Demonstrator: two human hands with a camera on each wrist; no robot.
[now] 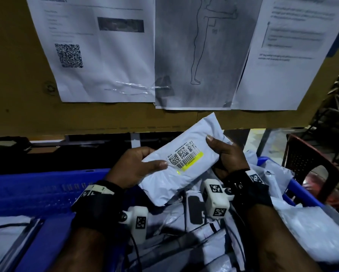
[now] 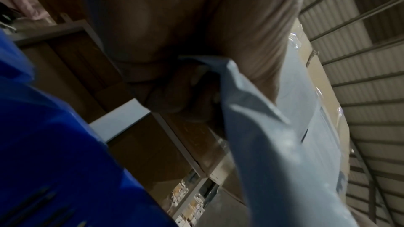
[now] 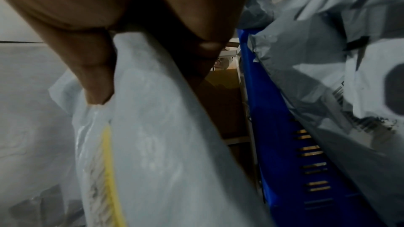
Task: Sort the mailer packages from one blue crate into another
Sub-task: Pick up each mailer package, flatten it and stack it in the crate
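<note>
Both hands up over the crates, sharing one white plastic mailer package [image 1: 184, 160], tilted, with a barcode label with a yellow strip [image 1: 185, 157] facing up. Left hand [image 1: 133, 167] grips the lower left end: thumb laid flat across the top near the label, fingers curled underneath. Right hand [image 1: 226, 154] pinches the upper right end, thumb on top, fingers wrapped behind. Package is held in the air above the heap of grey and white mailer packages [image 1: 213, 232] filling the right blue plastic crate [image 1: 300, 191]. Second blue plastic crate [image 1: 37, 191] sits just to the left, its slotted wall beside the left wrist. Printed paper sheets [image 1: 105, 55] taped on a brown cardboard board [image 1: 17, 75] behind. Dark red plastic chair [image 1: 309, 160] beyond the right crate.
</note>
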